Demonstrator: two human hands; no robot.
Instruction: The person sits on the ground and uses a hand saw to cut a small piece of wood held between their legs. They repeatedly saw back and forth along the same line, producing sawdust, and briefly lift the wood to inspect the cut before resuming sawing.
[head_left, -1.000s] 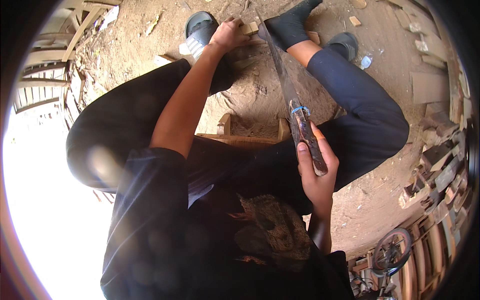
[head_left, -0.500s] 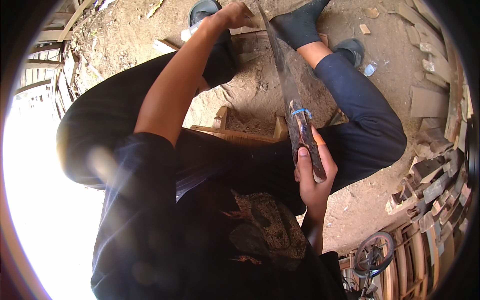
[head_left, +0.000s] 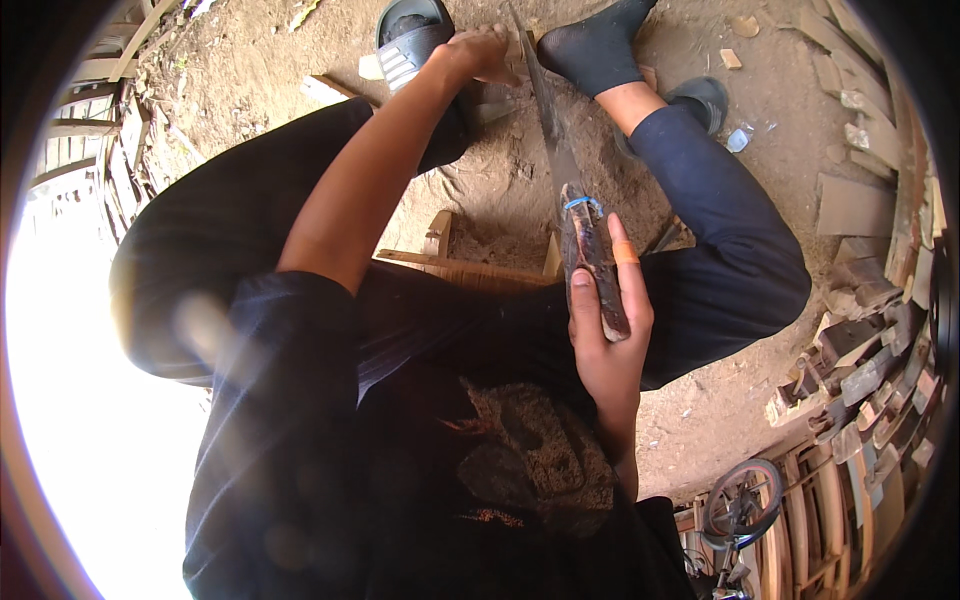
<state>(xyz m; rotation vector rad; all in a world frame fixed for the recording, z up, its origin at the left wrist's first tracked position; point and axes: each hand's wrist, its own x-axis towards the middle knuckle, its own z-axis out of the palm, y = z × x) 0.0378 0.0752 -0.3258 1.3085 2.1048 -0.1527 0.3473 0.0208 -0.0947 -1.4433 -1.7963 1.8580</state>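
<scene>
My right hand (head_left: 612, 325) is closed around the dark, worn handle of a handsaw (head_left: 556, 140). A blue tie wraps the handle's front end, and the index finger, with an orange band on it, stretches along its side. The long, narrow blade points away from me, between my feet. My left hand (head_left: 485, 53) reaches far forward, fingers apart, left of the blade's far end and beside a grey sandal (head_left: 412, 50) with white stripes. A bit of pale wood (head_left: 529, 38) shows next to the blade there; what lies beneath my left palm is hidden.
A low wooden frame (head_left: 470, 270) stands between my legs. My dark-socked foot (head_left: 600, 45) is right of the blade, with another sandal (head_left: 700, 100) behind it. Wood offcuts (head_left: 860, 340) pile up at the right, and a bicycle wheel (head_left: 743, 503) shows at lower right.
The saw and my right hand have shifted slightly left and away from me. My left hand has moved a little right and lower, with its fingers more spread; more of the striped sandal shows.
</scene>
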